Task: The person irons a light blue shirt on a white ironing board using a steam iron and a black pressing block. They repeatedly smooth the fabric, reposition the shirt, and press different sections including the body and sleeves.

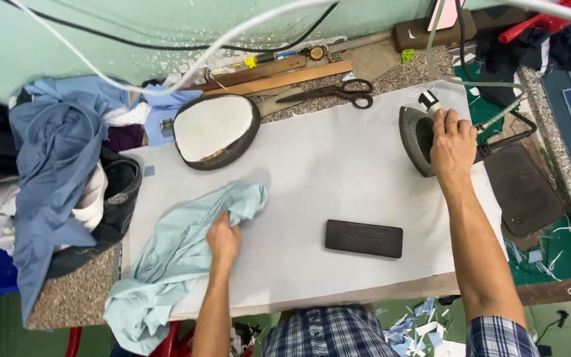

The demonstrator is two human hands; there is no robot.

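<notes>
I logged the left hand clamped on the pale green shirt, bunched at the pad's near-left edge. Right hand gripped the iron, parked far right. Judged: laying-out step; next calls for flattening cloth.

Pale mint garment at lower left, dark grey iron at upper right, black block on the white pad; speckled grey-brown tabletop, blue-plaid sleeve at the bottom.
</notes>
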